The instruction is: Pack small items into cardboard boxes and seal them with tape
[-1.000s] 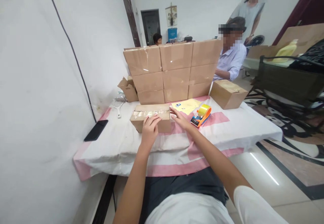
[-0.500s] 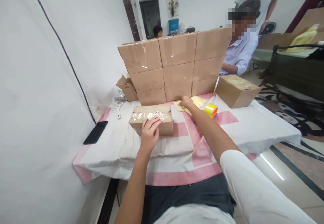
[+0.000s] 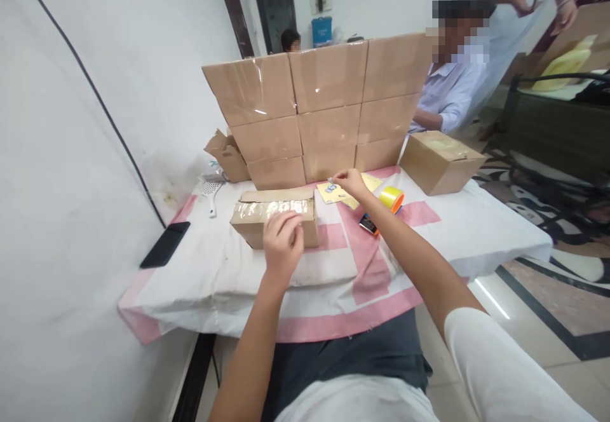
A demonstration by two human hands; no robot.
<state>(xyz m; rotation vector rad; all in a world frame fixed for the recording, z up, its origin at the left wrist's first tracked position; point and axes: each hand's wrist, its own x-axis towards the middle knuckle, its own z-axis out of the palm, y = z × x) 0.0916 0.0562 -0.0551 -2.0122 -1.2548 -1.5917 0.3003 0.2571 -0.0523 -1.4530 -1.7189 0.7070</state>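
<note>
Moved since the preceding frame: your right hand (image 3: 351, 182), raised off the yellow sheets (image 3: 330, 194), and your left hand (image 3: 282, 244), drawn in from lying across the box top to a curled pose at its front edge. Right hand: thumb and fingers pinching a small pale piece (image 3: 332, 181), too slight to identify, by its end, probably to leave most of it free. Left hand: fingers bent and gathered toward the thumb; whether they grip anything or touch the cardboard, you cannot tell from here. One cardboard box (image 3: 248, 234), on the cloth-covered surface (image 3: 210, 269) before you, left of the sheets, likely set there so both hands reach it. Sheets flat, near the box's right end, seemingly for a short reach. Tape dispenser (image 3: 391, 199), orange with a yellow roll, parked right of the sheets, presumably out of the way yet handy. Stacked boxes (image 3: 328, 123), three by three on the face toward you, standing behind, which appears to keep the near area for handling. Condition of the box: oblong, plain brown, upright; top sealed with clear tape, shiny and wrinkled; rear edge of the top uneven.
</note>
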